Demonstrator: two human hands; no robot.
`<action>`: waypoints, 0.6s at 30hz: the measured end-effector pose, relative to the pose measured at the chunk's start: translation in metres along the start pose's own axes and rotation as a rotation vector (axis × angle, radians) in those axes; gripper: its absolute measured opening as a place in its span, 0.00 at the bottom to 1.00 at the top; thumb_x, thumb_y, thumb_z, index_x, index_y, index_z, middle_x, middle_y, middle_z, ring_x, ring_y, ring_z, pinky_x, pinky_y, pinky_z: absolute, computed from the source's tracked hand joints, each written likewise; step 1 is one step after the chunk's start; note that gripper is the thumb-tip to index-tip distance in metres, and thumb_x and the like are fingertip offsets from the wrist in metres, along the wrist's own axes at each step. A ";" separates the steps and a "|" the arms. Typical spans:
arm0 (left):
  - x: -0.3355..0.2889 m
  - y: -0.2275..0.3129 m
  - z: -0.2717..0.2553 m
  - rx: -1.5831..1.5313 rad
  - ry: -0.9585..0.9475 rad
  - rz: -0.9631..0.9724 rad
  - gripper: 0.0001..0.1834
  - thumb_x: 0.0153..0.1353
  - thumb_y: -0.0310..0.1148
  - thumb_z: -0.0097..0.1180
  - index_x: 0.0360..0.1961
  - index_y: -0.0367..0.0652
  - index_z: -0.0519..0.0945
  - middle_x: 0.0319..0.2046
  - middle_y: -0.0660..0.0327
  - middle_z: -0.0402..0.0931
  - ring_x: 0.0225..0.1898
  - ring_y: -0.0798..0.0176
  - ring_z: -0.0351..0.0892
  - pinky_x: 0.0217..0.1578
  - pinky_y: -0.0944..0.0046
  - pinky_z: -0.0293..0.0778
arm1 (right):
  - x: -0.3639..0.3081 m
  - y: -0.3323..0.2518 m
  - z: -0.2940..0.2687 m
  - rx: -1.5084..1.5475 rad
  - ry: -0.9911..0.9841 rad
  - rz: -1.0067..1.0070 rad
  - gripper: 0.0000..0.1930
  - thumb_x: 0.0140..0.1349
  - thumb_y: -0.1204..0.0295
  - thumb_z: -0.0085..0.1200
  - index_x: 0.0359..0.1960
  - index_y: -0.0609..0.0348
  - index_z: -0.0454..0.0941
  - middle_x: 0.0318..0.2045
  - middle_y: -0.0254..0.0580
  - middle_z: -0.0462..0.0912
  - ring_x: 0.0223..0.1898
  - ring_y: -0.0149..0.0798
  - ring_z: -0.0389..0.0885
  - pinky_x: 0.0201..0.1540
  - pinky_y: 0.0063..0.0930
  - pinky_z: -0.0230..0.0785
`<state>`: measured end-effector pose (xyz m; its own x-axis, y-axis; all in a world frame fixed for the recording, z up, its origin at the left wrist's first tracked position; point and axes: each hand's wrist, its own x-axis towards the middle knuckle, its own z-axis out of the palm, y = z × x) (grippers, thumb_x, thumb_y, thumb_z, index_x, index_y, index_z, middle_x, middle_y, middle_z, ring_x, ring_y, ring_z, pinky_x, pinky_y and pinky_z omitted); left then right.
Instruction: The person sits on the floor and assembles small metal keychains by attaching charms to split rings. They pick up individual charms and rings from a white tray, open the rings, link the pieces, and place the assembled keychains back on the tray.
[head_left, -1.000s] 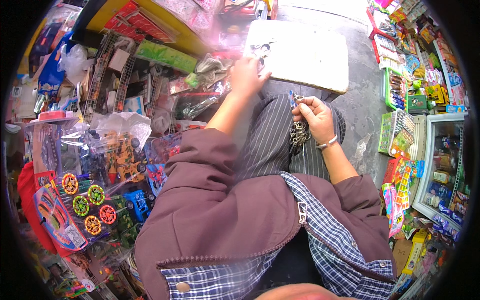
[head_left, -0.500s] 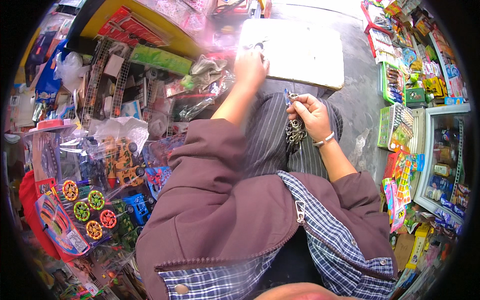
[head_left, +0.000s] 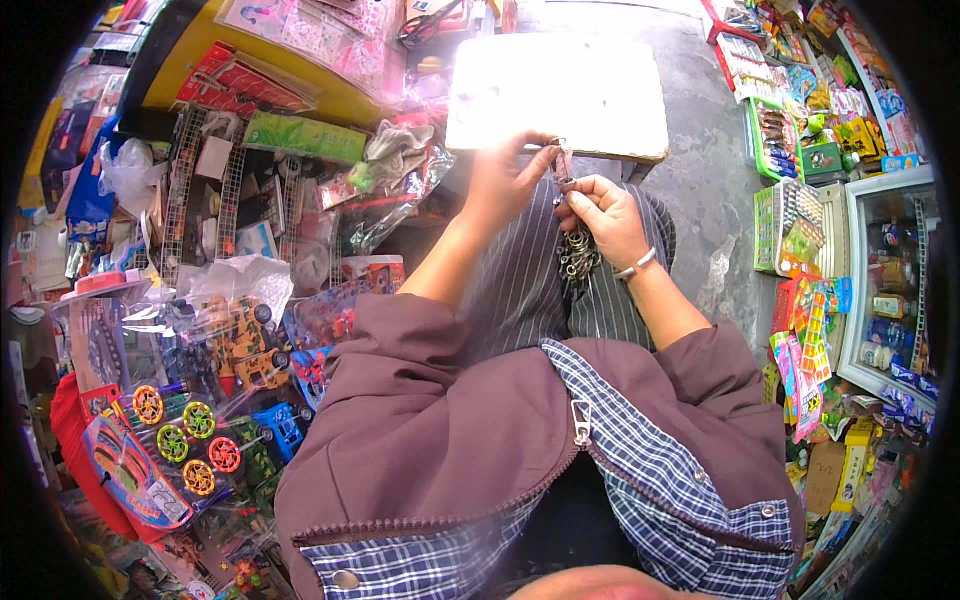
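Observation:
My right hand [head_left: 604, 222] is closed above my lap, thumb against fingers, on a bunch of small metal key rings [head_left: 579, 254] that dangles below it in a dull brassy cluster. Close beside it, my left hand [head_left: 510, 180] is blurred by motion, thumb and forefinger pinched on a small metal ring [head_left: 560, 142]. Between both hands runs a short dark reddish strip [head_left: 563, 168], whose kind I cannot make out. Just beyond the hands stands a low white table [head_left: 560, 85], its top overexposed.
On the left, packaged toys [head_left: 255, 340] and wire racks [head_left: 180, 200] crowd close to my arm. To the right are a green basket [head_left: 775, 230], snack packets and a glass-fronted cabinet [head_left: 890, 290]. Grey floor [head_left: 705, 190] lies between the table and the right-hand goods.
My left hand has come back from a small dark thing on the white table to the metal bunch and now pinches a ring there. My right hand keeps its hold.

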<state>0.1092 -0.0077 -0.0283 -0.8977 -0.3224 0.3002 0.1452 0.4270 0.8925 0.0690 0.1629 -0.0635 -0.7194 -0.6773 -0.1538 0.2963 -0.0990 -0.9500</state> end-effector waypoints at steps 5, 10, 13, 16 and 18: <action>-0.003 0.015 -0.003 0.135 0.018 0.185 0.09 0.54 0.29 0.62 0.35 0.39 0.81 0.29 0.55 0.81 0.31 0.59 0.81 0.33 0.64 0.73 | 0.001 0.004 0.000 0.024 0.009 -0.014 0.08 0.65 0.73 0.48 0.41 0.64 0.73 0.30 0.41 0.81 0.27 0.28 0.79 0.33 0.20 0.72; -0.005 0.012 -0.006 0.261 0.005 0.264 0.08 0.50 0.29 0.64 0.32 0.40 0.81 0.29 0.56 0.80 0.33 0.57 0.80 0.36 0.62 0.73 | 0.000 0.004 -0.002 0.000 0.005 -0.030 0.07 0.65 0.74 0.48 0.41 0.64 0.73 0.30 0.41 0.81 0.27 0.29 0.79 0.33 0.20 0.72; -0.006 0.001 -0.009 0.336 -0.076 0.414 0.09 0.48 0.31 0.65 0.31 0.42 0.80 0.30 0.58 0.81 0.33 0.56 0.80 0.37 0.61 0.73 | -0.001 0.005 -0.003 0.003 0.023 -0.021 0.07 0.63 0.74 0.49 0.40 0.65 0.74 0.30 0.41 0.81 0.27 0.29 0.79 0.32 0.21 0.73; 0.002 -0.016 -0.017 0.187 -0.250 0.449 0.13 0.49 0.35 0.65 0.34 0.43 0.80 0.32 0.58 0.81 0.35 0.55 0.79 0.39 0.59 0.73 | 0.000 0.005 -0.004 0.018 0.020 -0.016 0.07 0.63 0.75 0.50 0.39 0.65 0.74 0.30 0.41 0.82 0.27 0.29 0.80 0.32 0.22 0.73; 0.017 -0.032 -0.023 0.220 -0.142 0.148 0.10 0.51 0.31 0.62 0.34 0.40 0.80 0.32 0.54 0.80 0.37 0.53 0.79 0.40 0.60 0.73 | 0.000 0.004 -0.003 0.046 0.012 -0.021 0.07 0.63 0.74 0.49 0.39 0.65 0.74 0.29 0.43 0.82 0.27 0.30 0.80 0.32 0.22 0.72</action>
<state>0.0988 -0.0462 -0.0443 -0.9249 -0.1283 0.3578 0.1991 0.6383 0.7436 0.0688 0.1649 -0.0684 -0.7334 -0.6657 -0.1374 0.3093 -0.1469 -0.9395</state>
